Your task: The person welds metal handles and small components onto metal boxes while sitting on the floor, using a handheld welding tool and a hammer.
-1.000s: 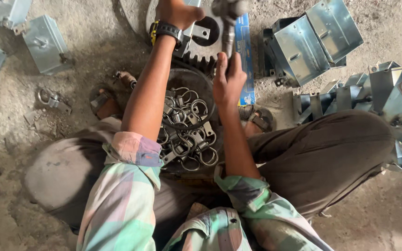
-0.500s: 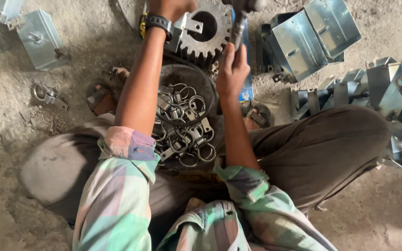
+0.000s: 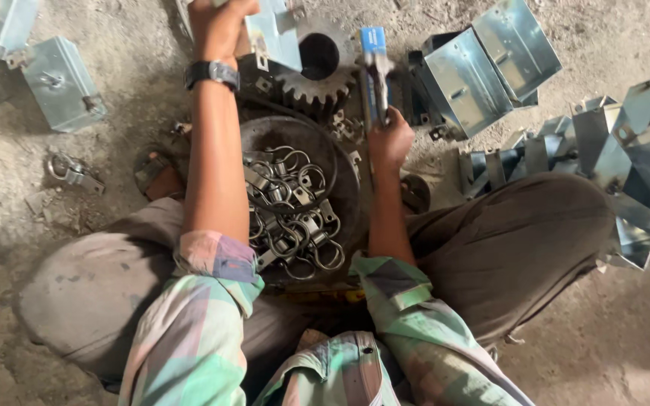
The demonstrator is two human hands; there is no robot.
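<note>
My left hand [image 3: 220,26], with a black wristwatch on the wrist, grips a shiny sheet-metal piece [image 3: 276,37] held over a large toothed gear [image 3: 317,68] on the ground. My right hand [image 3: 390,139] is closed around the handle of a hammer [image 3: 374,71] that points up and away, its blue-marked head near the gear's right side. Between my knees sits a round dark pan [image 3: 340,188] filled with several metal ring clips [image 3: 287,210].
Open galvanised metal boxes [image 3: 483,64] lie at the upper right, more folded metal pieces [image 3: 626,150] at the right edge. Closed metal boxes [image 3: 58,83] rest at the upper left, a loose clip [image 3: 73,173] on the sandy floor. My sandalled foot [image 3: 156,173] is left of the pan.
The view has shifted so the gear sits lower in frame. My left hand now holds a metal piece over the gear, and the hammer in my right hand has dropped toward it.
</note>
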